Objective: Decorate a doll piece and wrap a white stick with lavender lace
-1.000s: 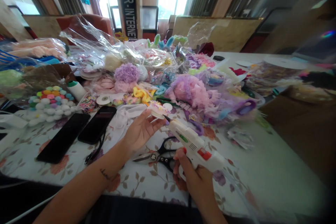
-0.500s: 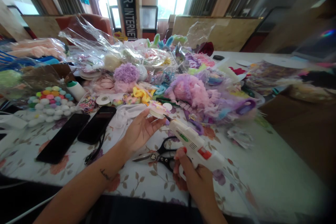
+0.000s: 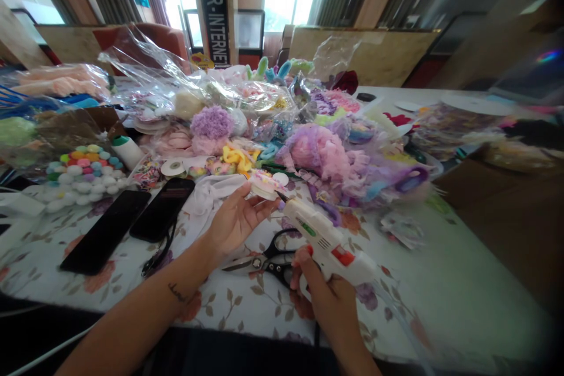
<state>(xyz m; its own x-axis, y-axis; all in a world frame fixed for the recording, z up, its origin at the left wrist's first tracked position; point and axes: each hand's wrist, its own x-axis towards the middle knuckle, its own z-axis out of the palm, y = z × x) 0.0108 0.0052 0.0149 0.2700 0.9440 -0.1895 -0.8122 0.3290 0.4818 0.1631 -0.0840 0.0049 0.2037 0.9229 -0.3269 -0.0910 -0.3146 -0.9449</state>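
My left hand (image 3: 238,215) pinches a small round, pale piece with pink and yellow decoration (image 3: 265,186) by its left edge, holding it above the table. My right hand (image 3: 321,288) is wrapped around the handle of a white hot glue gun (image 3: 319,235) with a red trigger. The gun's dark nozzle points up and left and meets the lower right rim of the round piece; whether it touches, I cannot tell. Beneath the two hands, black-handled scissors (image 3: 262,261) lie on the flowered cloth, their handles partly covered by my right hand and the gun.
Two black phones (image 3: 163,210) lie left of my hands, beside white fabric (image 3: 209,191). Behind them are colourful pompoms (image 3: 86,173), a ribbon roll (image 3: 173,168) and a heap of pink and purple yarn (image 3: 315,150). A brown box (image 3: 506,211) stands at the right. The gun's cord runs toward the lower right.
Almost nothing differs. Both hands, the round piece and the glue gun keep nearly the same position.
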